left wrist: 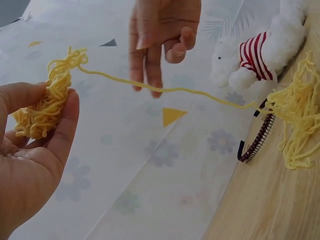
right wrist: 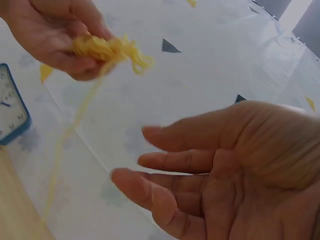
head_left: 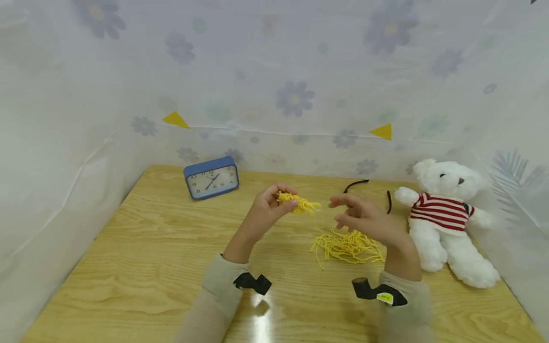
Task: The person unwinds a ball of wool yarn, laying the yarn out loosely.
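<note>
yellow bundle (head_left: 296,202) sat in the left hand (head_left: 268,212), pinched between thumb and fingers and held up off the table (head_left: 128,286). in the head view its long axis ran mostly sideways with a slight droop, and the loopy end poked out past the thumb, pointing pretty much at the right hand (head_left: 371,219). the left obviously had it, so that was the nearer one; the right was close but apart, with a gap between its fingertips and the loops. the right held nothing that i could see, thumb spread away from the fingers, some of those loosely bent.

the bit it hinged on imo was the strand (left wrist: 210,96). it came off the loopy end and ran to the pile (head_left: 349,247), which lay on the table just below the right hand. from the left wrist it looked like it crossed the right fingers, but from the right wrist it hung off to the side, apart from them, so i'd guess no contact. for the right to take that line, i reckon it needed to reach toward the bundle's loopy side, not the thumb side.
</note>
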The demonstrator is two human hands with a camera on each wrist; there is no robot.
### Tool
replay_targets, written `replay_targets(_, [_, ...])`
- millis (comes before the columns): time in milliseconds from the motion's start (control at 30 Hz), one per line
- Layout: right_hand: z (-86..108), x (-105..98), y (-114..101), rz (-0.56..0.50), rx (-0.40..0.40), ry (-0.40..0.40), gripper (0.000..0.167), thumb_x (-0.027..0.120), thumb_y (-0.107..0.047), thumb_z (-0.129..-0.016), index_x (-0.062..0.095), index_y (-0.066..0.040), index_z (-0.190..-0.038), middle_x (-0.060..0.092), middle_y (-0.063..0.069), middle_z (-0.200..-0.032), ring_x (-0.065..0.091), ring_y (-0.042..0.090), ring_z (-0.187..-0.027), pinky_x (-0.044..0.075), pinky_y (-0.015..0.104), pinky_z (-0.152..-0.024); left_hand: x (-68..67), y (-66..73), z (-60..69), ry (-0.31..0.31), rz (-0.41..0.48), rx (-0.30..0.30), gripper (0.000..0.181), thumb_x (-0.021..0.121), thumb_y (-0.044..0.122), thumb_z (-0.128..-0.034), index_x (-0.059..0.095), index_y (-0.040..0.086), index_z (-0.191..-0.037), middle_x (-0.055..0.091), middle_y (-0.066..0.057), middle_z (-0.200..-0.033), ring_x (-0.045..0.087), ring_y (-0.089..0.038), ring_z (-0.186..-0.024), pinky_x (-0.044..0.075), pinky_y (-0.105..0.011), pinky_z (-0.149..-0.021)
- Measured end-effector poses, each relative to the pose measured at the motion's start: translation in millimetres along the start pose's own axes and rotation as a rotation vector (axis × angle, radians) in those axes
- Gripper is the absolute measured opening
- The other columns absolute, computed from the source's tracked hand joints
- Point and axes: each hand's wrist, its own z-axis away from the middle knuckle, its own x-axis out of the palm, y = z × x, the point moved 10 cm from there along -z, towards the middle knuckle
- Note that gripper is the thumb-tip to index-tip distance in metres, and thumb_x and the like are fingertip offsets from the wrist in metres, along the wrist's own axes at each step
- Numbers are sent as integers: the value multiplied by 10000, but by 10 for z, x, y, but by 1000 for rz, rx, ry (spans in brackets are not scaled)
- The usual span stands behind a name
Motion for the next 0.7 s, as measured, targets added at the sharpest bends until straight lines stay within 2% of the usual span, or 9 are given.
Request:
replay_targets(33, [-42, 98, -54, -48, -26, -42, 473, 531, -134, -979, 372, -3, -1404, 429, 239, -1329, 638, 185, -837, 527, 295, -666, 2, 1, 2, 1, 1, 1, 235, 559, -19, -928, 496, -98, -1140, 529, -69, -1043, 572, -109, -849, 521, -218, -775])
replay_targets(167, [-145, 370, -218, -179, -93, -158, 530, 517, -95, -980, 276, -2, -1444, 473, 240, -1250, 625, 195, -836, 524, 302, -667, 3, 2, 3, -2, -7, -1, 251, 571, -32, -917, 497, -83, -1151, 514, -85, -1077, 575, -117, -879, 523, -221, -787])
replay_targets(233, [-161, 405, -269, -190, -122, -162, 429, 512, -76, -979, 357, 29, -1366, 564, 201, -1097, 615, 198, -776, 514, 295, -620, -3, 10, 4, -2, -14, -2, 275, 574, -45, -910, 491, -78, -1170, 509, -96, -1098, 580, -119, -895, 526, -224, -793])
replay_targets(300, [-152, 365, -285, -198, -131, -127, 302, 518, -70, -975, 455, 45, -1247, 604, 129, -934, 587, 184, -693, 499, 286, -574, -14, 21, 2, 0, -19, 3, 293, 571, -60, -906, 485, -77, -1186, 510, -106, -1113, 584, -120, -902, 528, -227, -796])
replay_targets(400, [-103, 214, -259, -221, -128, -23, 132, 528, -88, -973, 560, 22, -1039, 548, 30, -728, 478, 156, -570, 422, 276, -493, -36, 49, 3, 7, -20, 13, 315, 575, -69, -901, 480, -78, -1201, 516, -116, -1119, 587, -127, -898, 532, -233, -792])
replay_targets(567, [41, -156, -221, -315, -178, 215, 125, 509, -48, -975, 630, -65, -946, 488, 8, -668, 408, 176, -539, 376, 305, -489, -91, 69, 12, 24, -40, 17, 307, 590, -21, -910, 498, -52, -1202, 524, -113, -1119, 578, -138, -887, 532, -237, -779])
replay_targets(700, [198, -502, -142, -441, -189, 477, 122, 534, -52, -963, 647, -34, -920, 498, 14, -639, 406, 150, -525, 353, 292, -479, -155, 65, 23, 40, -49, 15, 295, 604, 19, -915, 516, -35, -1191, 534, -115, -1110, 588, -150, -885, 536, -255, -789])
